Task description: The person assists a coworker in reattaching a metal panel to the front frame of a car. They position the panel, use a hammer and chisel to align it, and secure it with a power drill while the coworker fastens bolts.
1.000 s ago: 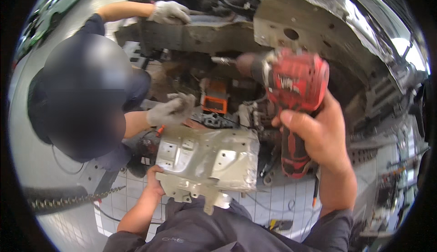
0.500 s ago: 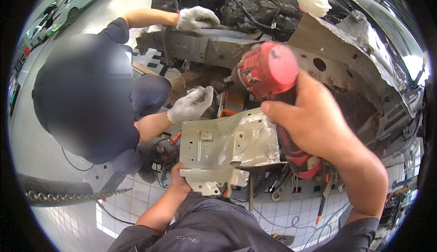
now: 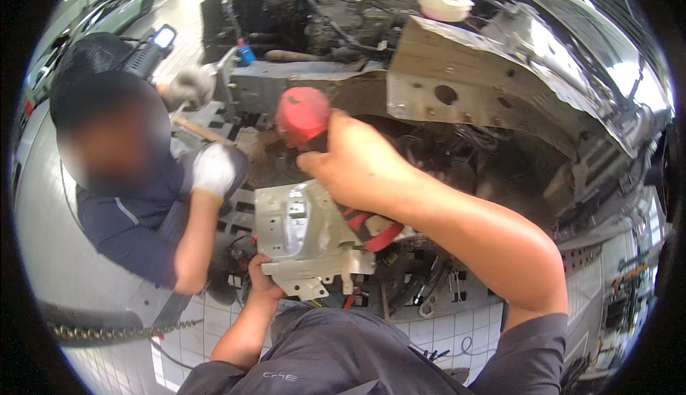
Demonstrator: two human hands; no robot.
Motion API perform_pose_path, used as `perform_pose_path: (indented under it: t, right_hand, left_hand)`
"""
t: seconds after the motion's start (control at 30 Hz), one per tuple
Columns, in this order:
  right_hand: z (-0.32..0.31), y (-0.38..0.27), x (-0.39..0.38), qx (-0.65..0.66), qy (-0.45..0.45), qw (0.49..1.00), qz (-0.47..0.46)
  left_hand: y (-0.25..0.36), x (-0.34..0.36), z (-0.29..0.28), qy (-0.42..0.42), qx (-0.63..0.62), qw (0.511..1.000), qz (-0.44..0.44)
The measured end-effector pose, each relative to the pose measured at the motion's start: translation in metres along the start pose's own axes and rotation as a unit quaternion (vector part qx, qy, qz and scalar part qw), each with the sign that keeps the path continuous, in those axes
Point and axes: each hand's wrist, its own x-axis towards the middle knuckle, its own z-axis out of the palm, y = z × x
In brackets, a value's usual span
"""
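Note:
My right hand (image 3: 354,159) is wrapped round the handle of a red cordless impact wrench (image 3: 304,113), raised over the far right part of a sheet metal panel (image 3: 286,216). The wrench's battery end (image 3: 379,234) hangs beside the panel's right edge, and its nose is hard to make out. The panel is bent, greyish beige, with several holes and a flanged lower strip. My left hand (image 3: 264,281) grips its near left corner, fingers partly hidden by the metal. Beyond the wrench lies the stripped front of a car body (image 3: 314,73).
At left, a co-worker in a dark cap crouches, one white-gloved hand (image 3: 213,170) near the knee, the other (image 3: 189,88) near a lit work lamp (image 3: 153,48). Torn sheet metal (image 3: 457,73) juts out at right. A chain (image 3: 128,331) runs at lower left; tools (image 3: 429,302) lie behind the panel.
My right hand has carried the wrench left, toward the panel's far side. The co-worker has drawn both gloved hands back to the left. My left hand still holds the panel.

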Motion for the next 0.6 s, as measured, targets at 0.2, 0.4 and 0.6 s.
perform_pose_path:
  t: [0.2,0.4,0.6]
  right_hand:
    - [0.003,-0.008,-0.012,0.025,-0.025,0.999,-0.013]
    - [0.011,0.02,0.03,0.044,-0.077,0.985,-0.149]
    - [0.008,0.034,0.035,-0.051,-0.011,0.922,-0.385]
  left_hand:
    - [0.0,0.006,0.0,-0.057,-0.034,0.997,0.05]
    - [0.038,0.023,0.054,-0.014,-0.041,0.998,0.043]
    - [0.025,0.034,0.037,-0.008,-0.041,0.999,0.015]
